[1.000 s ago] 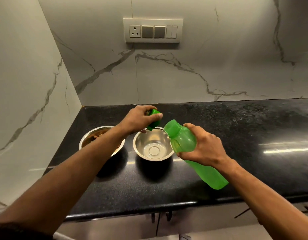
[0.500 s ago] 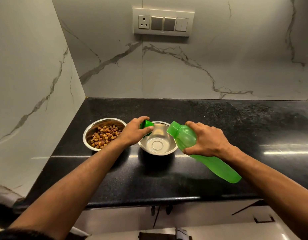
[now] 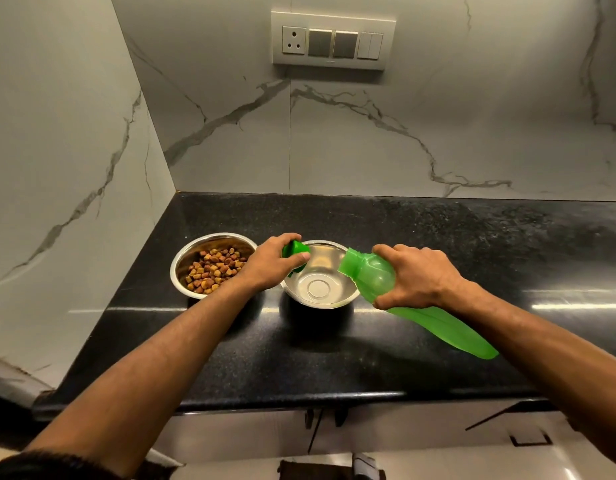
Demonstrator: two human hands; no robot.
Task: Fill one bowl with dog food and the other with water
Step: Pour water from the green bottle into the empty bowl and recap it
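Head view: bottle [image 3: 376, 282] mouth toward bowl [image 3: 319, 289].

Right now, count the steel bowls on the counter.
2. The bowl with dog food sits near the left wall; the empty bowl stands right of it, under the tilted bottle. None looks hidden.

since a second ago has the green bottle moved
Yes: the green bottle has tipped flatter, its mouth lower, at the empty bowl's rim.

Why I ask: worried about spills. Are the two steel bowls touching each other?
Cannot tell. In the head view the left hand covers the space between the kibble-filled steel bowl and the empty steel bowl.
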